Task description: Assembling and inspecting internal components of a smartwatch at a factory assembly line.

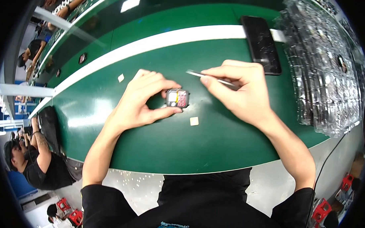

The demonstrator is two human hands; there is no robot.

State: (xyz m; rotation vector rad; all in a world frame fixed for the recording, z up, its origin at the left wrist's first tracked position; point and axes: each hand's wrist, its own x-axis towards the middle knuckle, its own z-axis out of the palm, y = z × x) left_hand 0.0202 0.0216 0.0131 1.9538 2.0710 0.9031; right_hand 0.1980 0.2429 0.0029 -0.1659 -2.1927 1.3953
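Note:
A small black square electronic module (178,98), with a pale square patch, a yellow strip and a reddish part on its face, is pinched at the edge of the green table's middle by my left hand (145,98). Thumb and fingers grip it from its left side. To the right, my right hand (240,86) holds a pair of thin metal tweezers (196,74), their tips pointing left and up, apart from the module. Nothing can be made out between the tips. A small cream-coloured square piece (194,121) lies just below the module.
Another cream piece (121,77) lies left of my left hand. A black phone-like slab (262,45) rests across the white strip (185,33). Stacked clear plastic trays (319,66) fill the right side. Small dark modules (83,58) sit far left. People (40,157) work at left.

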